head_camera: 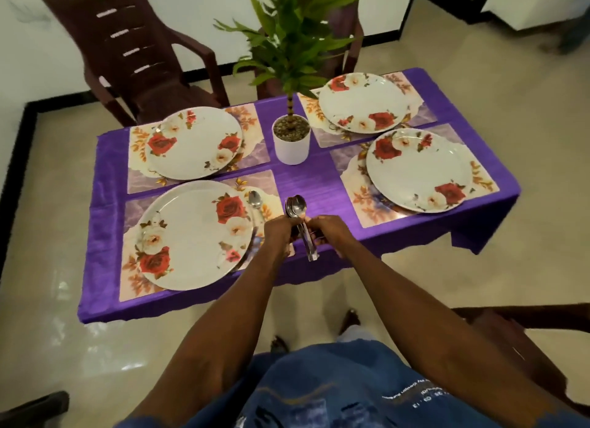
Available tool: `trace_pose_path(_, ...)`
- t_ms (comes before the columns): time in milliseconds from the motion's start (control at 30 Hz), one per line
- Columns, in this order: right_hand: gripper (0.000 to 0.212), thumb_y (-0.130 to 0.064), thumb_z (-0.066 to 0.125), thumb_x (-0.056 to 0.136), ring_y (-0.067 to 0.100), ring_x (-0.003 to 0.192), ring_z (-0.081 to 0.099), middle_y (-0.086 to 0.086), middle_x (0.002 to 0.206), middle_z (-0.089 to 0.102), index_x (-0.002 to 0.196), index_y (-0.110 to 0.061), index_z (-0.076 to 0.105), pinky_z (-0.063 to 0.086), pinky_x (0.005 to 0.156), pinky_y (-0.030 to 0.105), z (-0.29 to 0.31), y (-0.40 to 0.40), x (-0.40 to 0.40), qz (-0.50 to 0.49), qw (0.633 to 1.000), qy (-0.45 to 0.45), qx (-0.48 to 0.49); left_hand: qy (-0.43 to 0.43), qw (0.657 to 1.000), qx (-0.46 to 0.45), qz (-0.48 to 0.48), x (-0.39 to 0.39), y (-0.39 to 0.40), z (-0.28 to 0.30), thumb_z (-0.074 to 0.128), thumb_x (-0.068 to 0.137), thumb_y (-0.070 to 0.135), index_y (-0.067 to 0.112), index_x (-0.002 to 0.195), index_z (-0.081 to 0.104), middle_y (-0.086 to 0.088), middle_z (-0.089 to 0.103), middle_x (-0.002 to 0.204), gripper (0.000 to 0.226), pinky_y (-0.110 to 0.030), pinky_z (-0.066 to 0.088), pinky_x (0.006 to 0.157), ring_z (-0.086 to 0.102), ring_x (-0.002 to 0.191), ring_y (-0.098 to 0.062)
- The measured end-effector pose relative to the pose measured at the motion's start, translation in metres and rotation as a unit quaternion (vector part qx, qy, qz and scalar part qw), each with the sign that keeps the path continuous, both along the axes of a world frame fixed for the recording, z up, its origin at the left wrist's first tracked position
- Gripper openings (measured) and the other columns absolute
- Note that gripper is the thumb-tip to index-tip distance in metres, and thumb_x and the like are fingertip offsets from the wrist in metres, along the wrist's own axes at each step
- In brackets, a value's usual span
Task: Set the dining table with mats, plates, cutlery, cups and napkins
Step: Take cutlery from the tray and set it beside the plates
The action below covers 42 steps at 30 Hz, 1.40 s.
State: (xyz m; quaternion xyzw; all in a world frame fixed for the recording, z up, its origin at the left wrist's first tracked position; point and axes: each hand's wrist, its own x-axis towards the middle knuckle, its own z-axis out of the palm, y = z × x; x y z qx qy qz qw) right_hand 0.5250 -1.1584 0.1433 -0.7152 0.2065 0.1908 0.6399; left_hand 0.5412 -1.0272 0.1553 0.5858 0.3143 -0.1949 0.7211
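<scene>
Head view: we are gripping the spoons (297,212) with both hands (281,232) (329,229), bowls pointing away toward the plant pot (291,143).

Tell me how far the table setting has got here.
Done: four mats each carry a floral plate, and one spoon lies beside the near-left plate. In hand: the left hand and right hand grip a bundle of spoons. Left: three places lack cutlery; no cups or napkins visible.
</scene>
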Motion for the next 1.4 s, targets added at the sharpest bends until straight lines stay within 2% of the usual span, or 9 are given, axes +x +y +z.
trace_pose_path(233, 0.005, -0.009, 0.069, 0.086, 0.017, 0.062, 0.059, 0.010, 0.073, 0.068, 0.084, -0.005, 0.072, 0.051, 0.062, 0.028, 0.000, -0.096, 0.013, -0.032, 0.999, -0.040, 0.005, -0.051, 0.997, 0.038, -0.034, 0.021, -0.098, 0.004, 0.070, 0.080, -0.004, -0.004, 0.095, 0.068, -0.015, 0.069, 0.073, 0.015, -0.025, 0.054, 0.050, 0.066, 0.060, -0.021)
trace_pose_path(367, 0.014, -0.012, 0.069, 0.088, 0.013, 0.065, 0.061, 0.015, 0.083, 0.072, 0.097, -0.003, 0.075, 0.049, 0.065, 0.029, 0.006, -0.182, 0.029, -0.049, 0.996, -0.060, -0.039, -0.052, 0.997, 0.057, -0.014, 0.041, -0.190, 0.005, 0.074, 0.077, -0.001, -0.006, 0.091, 0.069, -0.013, 0.068, 0.070, 0.015, -0.027, 0.053, 0.050, 0.064, 0.056, -0.021)
trace_pose_path(467, 0.012, -0.007, 0.066, 0.089, 0.008, 0.060, 0.061, 0.009, 0.077, 0.072, 0.094, -0.004, 0.076, 0.050, 0.063, 0.024, 0.010, -0.248, 0.045, -0.034, 0.994, -0.075, -0.070, -0.029, 0.999, 0.038, -0.009, 0.058, -0.254, 0.005, 0.076, 0.076, 0.001, 0.000, 0.085, 0.070, -0.013, 0.070, 0.070, 0.010, -0.030, 0.053, 0.051, 0.065, 0.054, -0.023)
trace_pose_path(633, 0.011, 0.000, 0.064, 0.087, 0.017, 0.066, 0.060, 0.011, 0.076, 0.069, 0.088, -0.006, 0.073, 0.049, 0.065, 0.031, 0.016, -0.335, 0.067, -0.077, 0.991, -0.073, -0.084, 0.000, 1.000, -0.020, 0.004, 0.074, -0.326, 0.016, 0.070, 0.082, -0.004, 0.001, 0.080, 0.065, -0.009, 0.063, 0.067, 0.007, -0.024, 0.047, 0.045, 0.054, 0.051, -0.017)
trace_pose_path(733, 0.010, 0.002, 0.062, 0.089, 0.012, 0.055, 0.060, 0.010, 0.073, 0.065, 0.092, -0.001, 0.069, 0.049, 0.051, 0.022, 0.018, -0.373, 0.080, -0.162, 0.984, -0.055, -0.051, 0.002, 0.999, -0.043, 0.001, 0.084, -0.341, 0.020, 0.072, 0.082, 0.000, 0.002, 0.082, 0.066, -0.010, 0.065, 0.070, 0.006, -0.025, 0.048, 0.050, 0.054, 0.054, -0.016)
trace_pose_path(1000, 0.013, 0.002, 0.063, 0.086, 0.014, 0.056, 0.052, 0.005, 0.068, 0.061, 0.084, -0.009, 0.069, 0.043, 0.049, 0.023, 0.004, -0.445, 0.115, -0.237, 0.970, -0.003, -0.060, -0.005, 1.000, -0.028, -0.002, 0.123, -0.359, 0.008, 0.074, 0.082, 0.003, 0.001, 0.097, 0.070, -0.010, 0.073, 0.080, 0.015, -0.029, 0.055, 0.063, 0.066, 0.068, -0.017)
trace_pose_path(1167, 0.008, -0.001, 0.064, 0.086, 0.009, 0.042, 0.043, 0.004, 0.057, 0.052, 0.085, -0.006, 0.070, 0.033, 0.037, 0.016, 0.001, -0.469, 0.138, -0.221, 0.973, 0.008, -0.071, -0.007, 0.999, -0.026, -0.042, 0.140, -0.383, 0.008, 0.072, 0.082, 0.000, -0.001, 0.097, 0.070, -0.006, 0.071, 0.071, 0.015, -0.023, 0.052, 0.051, 0.065, 0.058, -0.011)
trace_pose_path(1267, 0.013, -0.002, 0.065, 0.085, 0.008, 0.044, 0.046, 0.001, 0.054, 0.056, 0.075, -0.007, 0.071, 0.039, 0.050, 0.024, -0.006, -0.481, 0.152, -0.184, 0.973, -0.007, -0.139, -0.003, 0.999, -0.006, -0.054, 0.145, -0.391, 0.006, 0.071, 0.081, -0.003, -0.002, 0.097, 0.069, -0.009, 0.070, 0.076, 0.017, -0.025, 0.053, 0.055, 0.065, 0.062, -0.015)
trace_pose_path(1400, 0.008, -0.005, 0.069, 0.084, 0.012, 0.059, 0.054, 0.004, 0.069, 0.062, 0.088, -0.008, 0.074, 0.043, 0.062, 0.027, -0.021, -0.492, 0.167, -0.148, 0.969, 0.001, -0.197, 0.004, 0.999, 0.004, -0.035, 0.151, -0.398, 0.005, 0.069, 0.082, -0.002, 0.001, 0.093, 0.069, -0.010, 0.070, 0.077, 0.011, -0.025, 0.052, 0.057, 0.063, 0.064, -0.016)
